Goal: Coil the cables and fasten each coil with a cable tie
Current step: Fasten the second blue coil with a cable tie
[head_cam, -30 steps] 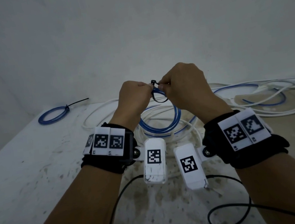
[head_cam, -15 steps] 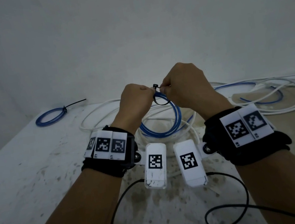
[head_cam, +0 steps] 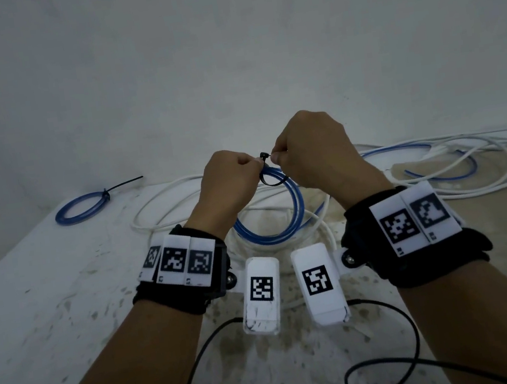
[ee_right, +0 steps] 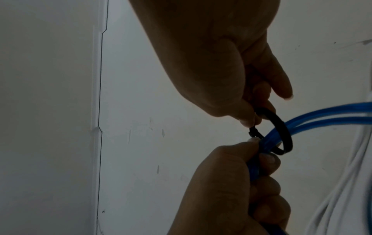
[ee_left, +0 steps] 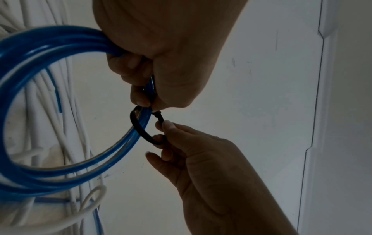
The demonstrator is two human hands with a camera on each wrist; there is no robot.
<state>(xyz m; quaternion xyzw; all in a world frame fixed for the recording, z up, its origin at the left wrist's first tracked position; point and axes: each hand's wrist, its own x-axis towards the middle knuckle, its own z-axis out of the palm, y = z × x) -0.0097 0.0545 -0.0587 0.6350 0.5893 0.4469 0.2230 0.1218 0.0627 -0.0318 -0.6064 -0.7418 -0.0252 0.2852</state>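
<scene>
A blue cable coil (head_cam: 297, 208) hangs upright above the table, gripped at its top by my left hand (head_cam: 253, 165). A black cable tie (head_cam: 272, 183) loops loosely round the coil's strands, its head (head_cam: 263, 156) up between my two hands. My right hand (head_cam: 275, 156) pinches the tie by the head. In the left wrist view my left hand (ee_left: 149, 105) holds the coil (ee_left: 40, 47) beside the tie loop (ee_left: 138, 127), and my right hand (ee_left: 165, 127) pinches the strap. In the right wrist view the tie (ee_right: 281, 127) circles the blue strands (ee_right: 322, 117).
A tied blue coil (head_cam: 80, 208) with a black tie tail lies at the table's far left. Loose white cables (head_cam: 163, 211) and a loose blue cable (head_cam: 456, 163) spread behind and to the right. Black wrist-camera wire (head_cam: 404, 326) trails in front. A wall stands close behind.
Both hands have stayed together at the top of the coil, shifting only slightly. The tie loop still sits loose round the blue strands.
</scene>
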